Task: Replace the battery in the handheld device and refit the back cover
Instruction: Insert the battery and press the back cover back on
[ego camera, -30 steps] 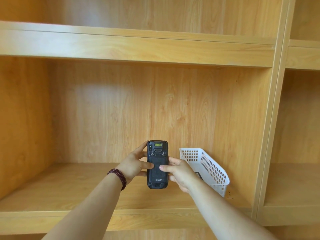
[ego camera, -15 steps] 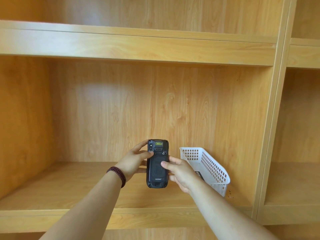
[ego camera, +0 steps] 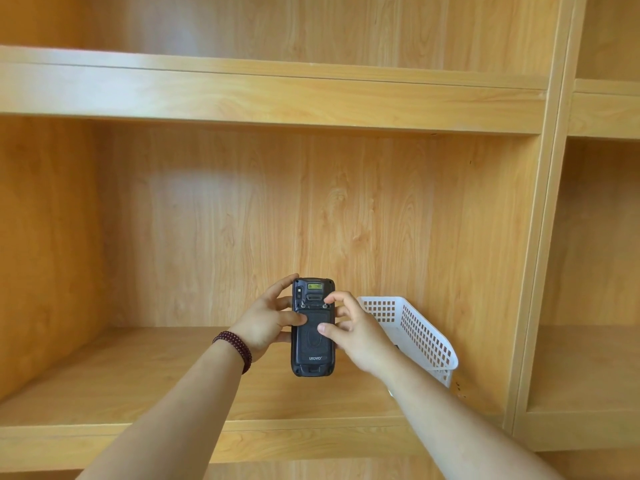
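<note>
Device [ego camera: 313, 337] is held upright, back outward, clamped between left hand [ego camera: 263, 323] at nine o'clock and right hand [ego camera: 356, 334] at three.

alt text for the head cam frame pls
Two bare hands, left hand and right hand, hold a black handheld device upright, back cover on and facing the camera, above a wooden shelf. A white basket leans tilted at right.

Matt black plastic handheld device [ego camera: 313, 344]; perforated white plastic basket [ego camera: 420, 332]; smooth wood-grain shelf [ego camera: 138, 375].
</note>
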{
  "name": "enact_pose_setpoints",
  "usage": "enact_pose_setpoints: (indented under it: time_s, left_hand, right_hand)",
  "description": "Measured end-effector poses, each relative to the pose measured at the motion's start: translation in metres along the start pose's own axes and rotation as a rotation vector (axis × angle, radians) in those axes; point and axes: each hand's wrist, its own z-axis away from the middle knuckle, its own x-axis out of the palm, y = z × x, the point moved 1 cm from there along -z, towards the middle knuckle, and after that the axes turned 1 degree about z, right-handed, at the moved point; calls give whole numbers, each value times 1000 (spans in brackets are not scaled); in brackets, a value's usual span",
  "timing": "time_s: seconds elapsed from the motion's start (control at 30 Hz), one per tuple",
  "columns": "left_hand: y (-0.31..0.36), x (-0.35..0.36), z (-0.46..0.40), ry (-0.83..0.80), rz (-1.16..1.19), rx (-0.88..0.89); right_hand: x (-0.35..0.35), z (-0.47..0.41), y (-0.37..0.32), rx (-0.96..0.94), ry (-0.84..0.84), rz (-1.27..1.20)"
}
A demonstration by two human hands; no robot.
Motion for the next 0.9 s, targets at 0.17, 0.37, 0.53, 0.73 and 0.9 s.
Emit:
enact_pose_setpoints:
  time_s: [0.17, 0.37, 0.53, 0.73, 0.9]
  left_hand:
    - [-2, 0, 1, 6, -4, 8]
    - [-6, 3, 1, 15, 33, 20]
    - [-9, 6, 0, 22, 46, 23]
    - [-11, 8, 1, 36, 52, 16]
    - [-11, 8, 2, 47, 58, 15]
  right_hand:
    - [-6, -2, -4, -13, -21, 44]
    - [-8, -5, -2, 41, 10, 42]
    - [-7, -4, -3, 74, 45, 30]
    - [-5, -3, -2, 100, 60, -16]
    - [-5, -1, -4, 78, 47, -29]
